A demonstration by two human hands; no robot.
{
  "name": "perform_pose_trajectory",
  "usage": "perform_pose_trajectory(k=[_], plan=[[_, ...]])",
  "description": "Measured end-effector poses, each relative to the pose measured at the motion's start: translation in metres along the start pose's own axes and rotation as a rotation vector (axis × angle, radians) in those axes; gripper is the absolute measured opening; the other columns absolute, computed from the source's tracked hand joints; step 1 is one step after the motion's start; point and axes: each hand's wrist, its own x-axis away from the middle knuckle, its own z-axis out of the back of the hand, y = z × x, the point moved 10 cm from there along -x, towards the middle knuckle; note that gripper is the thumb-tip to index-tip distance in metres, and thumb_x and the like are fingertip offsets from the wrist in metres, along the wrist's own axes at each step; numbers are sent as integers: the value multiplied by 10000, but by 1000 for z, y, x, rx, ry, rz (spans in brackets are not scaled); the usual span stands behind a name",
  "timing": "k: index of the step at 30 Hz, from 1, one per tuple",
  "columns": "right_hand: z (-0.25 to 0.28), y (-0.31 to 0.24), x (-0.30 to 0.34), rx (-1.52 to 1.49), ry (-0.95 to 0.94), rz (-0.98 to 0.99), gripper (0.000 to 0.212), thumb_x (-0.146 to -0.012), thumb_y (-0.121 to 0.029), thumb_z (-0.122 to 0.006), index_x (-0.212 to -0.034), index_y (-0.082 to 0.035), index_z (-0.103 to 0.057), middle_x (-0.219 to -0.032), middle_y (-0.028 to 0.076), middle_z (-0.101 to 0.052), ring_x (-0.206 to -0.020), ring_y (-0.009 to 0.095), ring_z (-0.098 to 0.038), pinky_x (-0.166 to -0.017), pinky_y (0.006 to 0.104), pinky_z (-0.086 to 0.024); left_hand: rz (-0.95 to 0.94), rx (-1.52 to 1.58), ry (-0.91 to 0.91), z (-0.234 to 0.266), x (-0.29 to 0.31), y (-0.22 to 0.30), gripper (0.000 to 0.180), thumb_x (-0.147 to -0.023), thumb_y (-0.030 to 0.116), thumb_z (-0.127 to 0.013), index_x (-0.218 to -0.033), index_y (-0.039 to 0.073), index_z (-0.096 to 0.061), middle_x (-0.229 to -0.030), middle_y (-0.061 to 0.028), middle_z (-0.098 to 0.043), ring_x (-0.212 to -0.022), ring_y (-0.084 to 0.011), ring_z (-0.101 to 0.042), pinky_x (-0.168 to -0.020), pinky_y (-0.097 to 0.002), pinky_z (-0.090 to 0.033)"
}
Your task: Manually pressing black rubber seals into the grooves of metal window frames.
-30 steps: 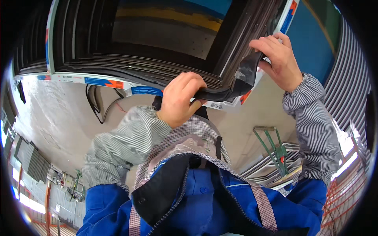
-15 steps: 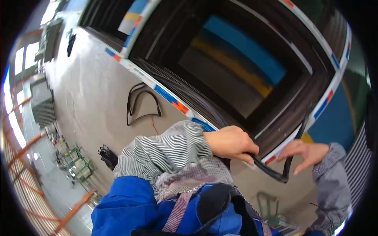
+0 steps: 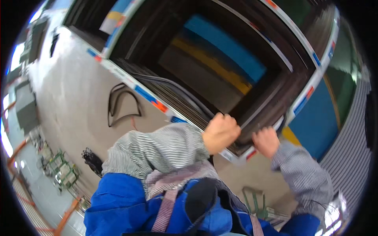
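A black rubber strip (image 3: 179, 89) bends along the near left side of a stack of dark rectangular frames (image 3: 252, 114). My left hand (image 3: 221, 133) is closed on the strip at the near corner, knuckles up. To its right, my right hand (image 3: 267, 142) is closed at the same corner, fingers curled over the frame's edge; it is slightly smeared by motion. The strip's part under my fingers is mostly hidden. White tape with blue and orange patches (image 3: 147, 94) covers the frame's outer edge.
On the floor at left lies a loose loop of black strip (image 3: 110, 106), with a black bundle (image 3: 92, 161) nearer me. Green machinery (image 3: 67, 175) stands far left. A blue and yellow panel (image 3: 319, 122) is right of the frames, beside grey corrugated sheeting (image 3: 346, 129).
The strip's bent length, which hung outside the corner, now lies in at the frame. My right hand has closed and moved left, nearer my left hand. The view has shifted.
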Motion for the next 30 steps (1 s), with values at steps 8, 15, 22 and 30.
perform_pose_trajectory(k=[8,15,22,30], plan=[[-21,56,-62,-350,184,-549,272,-870,-335,-674,-866,-76,-594,-731,133,-680,-739,318,-682,-626,436,-521,322,19,-32,-7,8,-40,179,-814,129,-622,-987,81,-611,-730,-76,-630,-676,-263,-683,-618,-429,-530],[38,67,-44,-443,732,-688,371,-843,-440,-701,-902,-79,-637,-728,126,-674,-694,335,-651,-723,431,-479,513,668,115,7,57,-77,389,-870,196,-677,-1215,60,-558,-903,-205,-682,-859,-407,-654,-724,-467,-513],[111,91,-38,-473,810,-640,355,-819,-428,-739,-838,-85,-651,-701,99,-669,-663,286,-670,-616,390,-529,562,905,323,67,103,-97,312,-908,14,-613,-1208,-15,-530,-831,-68,-593,-701,-101,-516,-663,-242,-448],[278,-6,-125,-720,1080,-184,327,-799,-383,-765,-821,-77,-652,-706,108,-642,-714,290,-655,-652,386,-490,319,1568,774,112,115,-113,567,-965,423,-584,-1314,-13,-479,-837,2,-503,-748,-86,-444,-660,-238,-370]])
